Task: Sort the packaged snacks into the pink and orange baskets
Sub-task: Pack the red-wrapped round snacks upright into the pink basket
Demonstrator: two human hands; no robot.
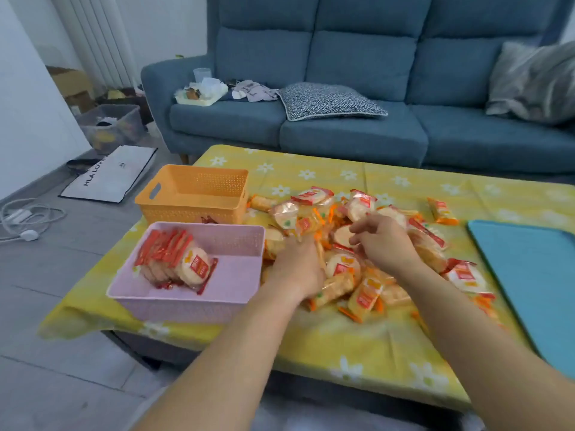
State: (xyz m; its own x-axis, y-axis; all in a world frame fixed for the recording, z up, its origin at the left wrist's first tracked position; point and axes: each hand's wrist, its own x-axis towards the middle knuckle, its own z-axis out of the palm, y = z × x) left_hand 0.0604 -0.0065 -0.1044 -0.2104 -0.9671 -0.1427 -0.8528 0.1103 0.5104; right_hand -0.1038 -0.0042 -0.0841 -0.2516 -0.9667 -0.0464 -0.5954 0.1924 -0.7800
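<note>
Forearms [236, 353] are reaching in; left hand [298, 265] and right hand [382, 241] are burrowing into snack packs [342, 269] beneath; grips blurred, cannot tell; light, crinkly, brittle, favouring a sealed edge; pink basket [186, 309] sitting left, orange basket [193, 213] beyond.

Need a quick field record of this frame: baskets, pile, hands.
pink basket: front left, holds a row of red-edged round packets
orange basket: behind the pink one
snack pile: loose on yellow tablecloth, right of the baskets
left hand: in the pile, fingers hidden
right hand: over the pile, fingers curled, grip unclear
teal mat: far right on the tablecloth
</note>
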